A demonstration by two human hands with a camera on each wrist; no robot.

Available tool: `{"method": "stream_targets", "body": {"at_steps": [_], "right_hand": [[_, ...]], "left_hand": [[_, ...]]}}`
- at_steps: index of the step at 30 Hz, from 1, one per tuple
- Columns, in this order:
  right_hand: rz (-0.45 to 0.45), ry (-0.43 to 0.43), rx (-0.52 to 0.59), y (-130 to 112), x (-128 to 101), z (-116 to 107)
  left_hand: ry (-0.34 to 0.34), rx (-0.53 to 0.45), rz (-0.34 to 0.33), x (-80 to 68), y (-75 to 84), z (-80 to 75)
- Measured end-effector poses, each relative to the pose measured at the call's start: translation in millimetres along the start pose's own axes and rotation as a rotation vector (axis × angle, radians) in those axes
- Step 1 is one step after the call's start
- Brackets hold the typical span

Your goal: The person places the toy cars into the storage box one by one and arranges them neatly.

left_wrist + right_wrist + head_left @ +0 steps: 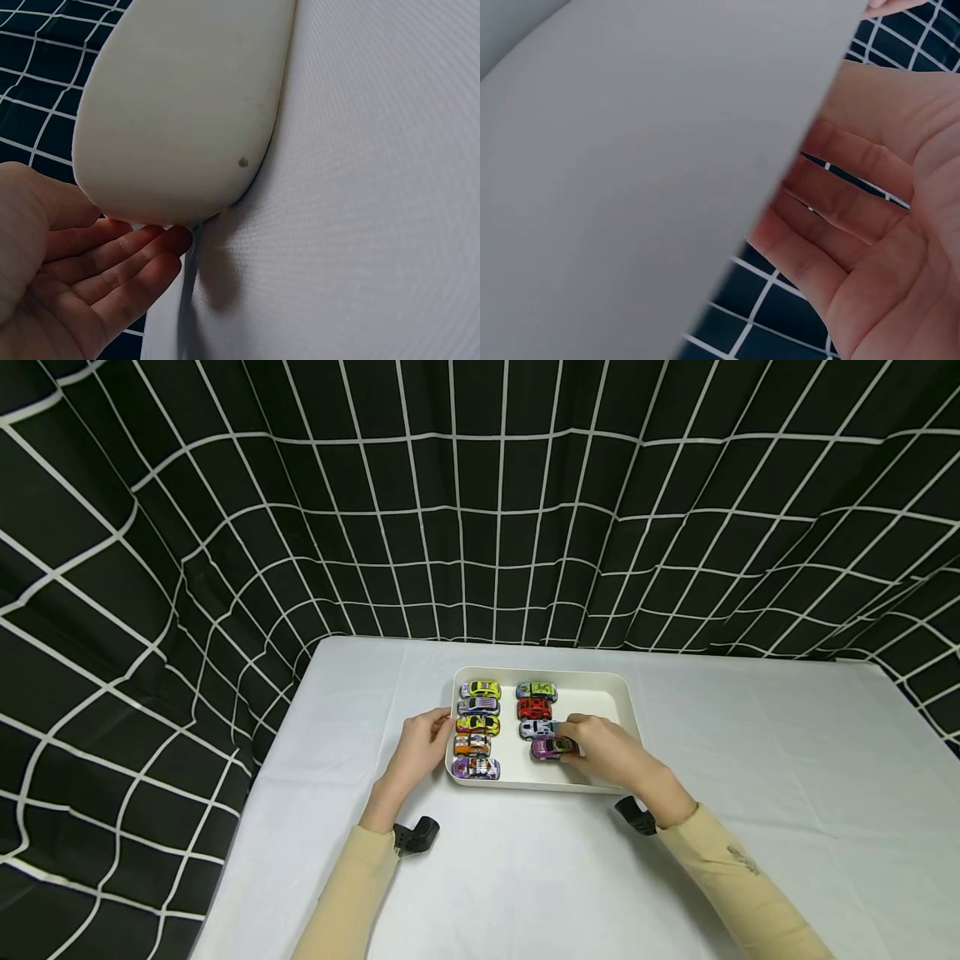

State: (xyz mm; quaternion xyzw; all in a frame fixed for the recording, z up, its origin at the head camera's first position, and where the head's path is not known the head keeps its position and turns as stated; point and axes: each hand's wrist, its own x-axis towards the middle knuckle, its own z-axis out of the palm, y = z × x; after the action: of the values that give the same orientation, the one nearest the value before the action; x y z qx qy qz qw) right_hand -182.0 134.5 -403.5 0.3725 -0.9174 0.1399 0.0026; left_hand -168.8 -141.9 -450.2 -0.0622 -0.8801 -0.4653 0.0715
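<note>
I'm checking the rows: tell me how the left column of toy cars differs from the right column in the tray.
The left column holds five cars; the right column holds four. The right hand grips the right column's purple car, while the left hand touches only the tray. Both columns lie in the tray.

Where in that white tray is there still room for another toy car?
In the tray, bare floor lies right of the right column, beside the red car. The left column is packed; the right hand at the purple car crowds the near right corner.
</note>
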Motion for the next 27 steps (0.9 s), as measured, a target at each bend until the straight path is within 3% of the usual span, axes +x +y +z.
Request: {"method": "stream_targets", "body": {"at_steps": [27], "right_hand": [[0.004, -0.038, 0.012, -6.8, 9.1, 8.8]], "left_hand": [[0.006, 0.003, 0.022, 0.3, -0.1, -0.1]]}}
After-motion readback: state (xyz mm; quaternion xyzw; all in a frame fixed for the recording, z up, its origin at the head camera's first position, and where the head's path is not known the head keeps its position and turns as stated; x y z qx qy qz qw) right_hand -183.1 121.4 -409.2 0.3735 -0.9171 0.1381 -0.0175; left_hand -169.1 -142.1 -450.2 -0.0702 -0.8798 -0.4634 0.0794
